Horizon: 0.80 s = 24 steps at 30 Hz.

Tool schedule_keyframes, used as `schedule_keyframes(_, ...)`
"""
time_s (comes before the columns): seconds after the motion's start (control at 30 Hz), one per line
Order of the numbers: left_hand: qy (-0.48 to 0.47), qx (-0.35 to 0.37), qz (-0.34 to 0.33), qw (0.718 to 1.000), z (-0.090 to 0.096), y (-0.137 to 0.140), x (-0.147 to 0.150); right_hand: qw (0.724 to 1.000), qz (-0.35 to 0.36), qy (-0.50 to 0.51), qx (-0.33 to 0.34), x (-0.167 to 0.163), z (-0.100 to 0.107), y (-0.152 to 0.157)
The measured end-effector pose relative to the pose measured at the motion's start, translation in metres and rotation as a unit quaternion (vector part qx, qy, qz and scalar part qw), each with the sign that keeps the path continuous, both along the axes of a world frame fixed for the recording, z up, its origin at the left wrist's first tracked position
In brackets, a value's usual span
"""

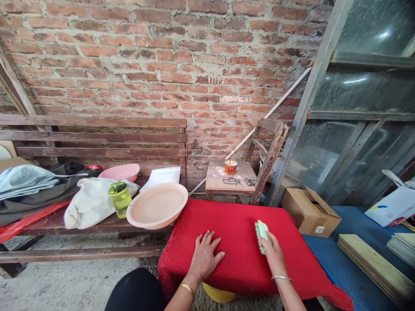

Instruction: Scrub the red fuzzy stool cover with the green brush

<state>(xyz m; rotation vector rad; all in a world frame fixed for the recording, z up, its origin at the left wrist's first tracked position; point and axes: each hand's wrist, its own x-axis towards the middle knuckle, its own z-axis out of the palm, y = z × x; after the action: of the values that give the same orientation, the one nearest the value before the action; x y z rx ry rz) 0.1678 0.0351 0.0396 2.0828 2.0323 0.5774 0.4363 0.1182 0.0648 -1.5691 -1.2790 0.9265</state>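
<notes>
A red cloth (pixel 233 229) covers a low table in front of me, its edges hanging over the sides. My left hand (pixel 205 255) lies on the cloth with its fingers spread and nothing in it. In my right hand (pixel 275 251) is a pale green scrubbing brush (pixel 262 233), gripped from its right side. The brush is tipped on edge, its bristles facing left. Whether the bristles touch the cloth I cannot tell.
Left, a wooden bench (pixel 97 250) holds a shallow pink basin (pixel 157 205), a green bottle (pixel 119 199) and clothes. Behind, a chair (pixel 214 181) bears a decorated tin (pixel 231 166) and padlocks (pixel 229 181). Right stand a cardboard box (pixel 308 214) and stacked boards (pixel 372 263).
</notes>
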Motion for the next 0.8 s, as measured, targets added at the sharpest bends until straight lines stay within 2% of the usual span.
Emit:
schedule_keyframes(0.13, 0.003, 0.003, 0.001, 1.000, -0.001, 0.000, 0.000, 0.980, 0.122, -0.153, 0.026, -0.063, 0.005, -0.006)
schedule_keyframes(0.23, 0.006, 0.013, -0.004, 1.000, -0.002, 0.000, 0.000, 0.956, 0.158, -0.245, 0.028, -0.080, 0.010, -0.009)
schedule_keyframes(0.33, 0.009, 0.016, -0.005, 1.000, -0.003, 0.000, -0.001, 0.936, 0.139, -0.323, -0.010, -0.045, 0.015, -0.004)
schedule_keyframes(0.5, 0.048, 0.024, 0.000, 0.999, -0.003, -0.001, 0.001, 0.903, 0.017, -0.415, -0.112, 0.059, 0.028, -0.002)
schedule_keyframes(0.57, 0.060, 0.030, 0.004, 0.998, -0.001, -0.002, 0.002, 0.891, -0.013, -0.436, -0.126, 0.075, 0.033, -0.008)
schedule_keyframes(0.67, 0.068, 0.028, 0.005, 0.997, 0.003, -0.004, 0.003, 0.889, 0.017, -0.448, -0.092, 0.050, 0.033, -0.021)
schedule_keyframes(0.8, 0.074, 0.021, 0.007, 0.997, 0.007, -0.004, 0.004, 0.889, 0.135, -0.437, -0.013, -0.023, 0.024, -0.036)
